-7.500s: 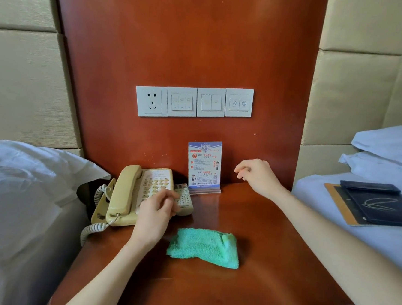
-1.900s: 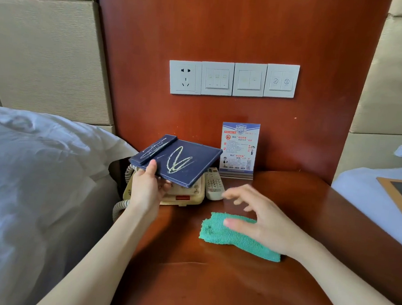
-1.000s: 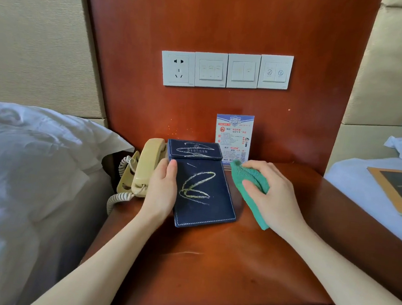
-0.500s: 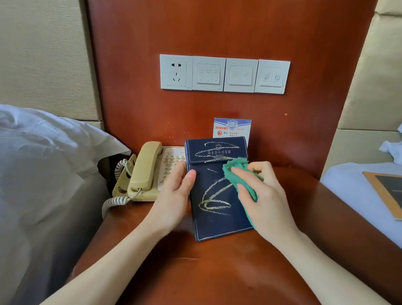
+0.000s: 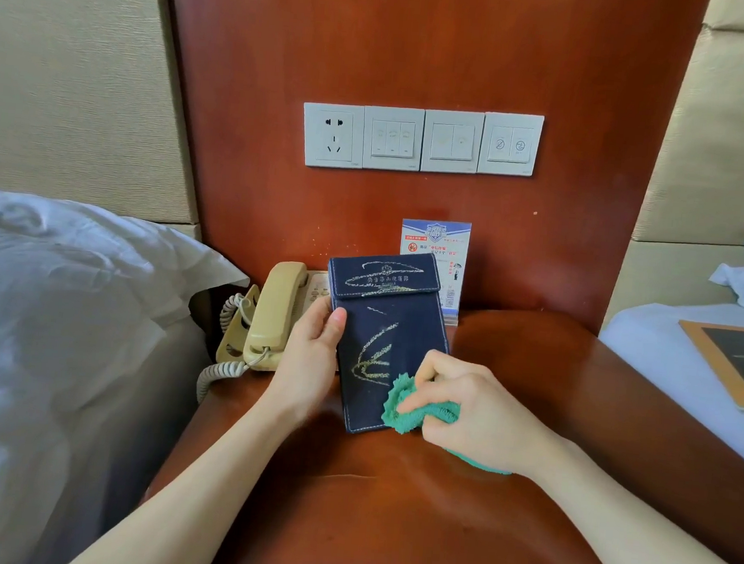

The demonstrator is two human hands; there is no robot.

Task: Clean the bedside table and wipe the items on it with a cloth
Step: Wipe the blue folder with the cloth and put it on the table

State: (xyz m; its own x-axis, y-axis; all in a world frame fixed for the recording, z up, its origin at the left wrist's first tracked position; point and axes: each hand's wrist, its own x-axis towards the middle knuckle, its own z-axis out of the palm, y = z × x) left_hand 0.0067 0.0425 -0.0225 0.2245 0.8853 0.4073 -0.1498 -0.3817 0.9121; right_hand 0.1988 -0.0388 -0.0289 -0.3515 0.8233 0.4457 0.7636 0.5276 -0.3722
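Hotel room, padded beige wall panels either side of a red-brown wood panel carrying a row of wall switches and a socket. White beds: left bed with rumpled sheets, right bed with a dark folder on an orange board lying on it. Between them the wood table, glossy top. On the table, back left, a beige phone with coiled cord. Centre, a navy pouch with a flap and gold scribble logo, tilted up off the table, lower edge near the top. Left hand grips the pouch's left edge, thumb on the front. Right hand has fingers curled round a green cloth, pressing it on the pouch's lower right corner. Behind the pouch, a small printed card in a clear stand against the panel, partly hidden.
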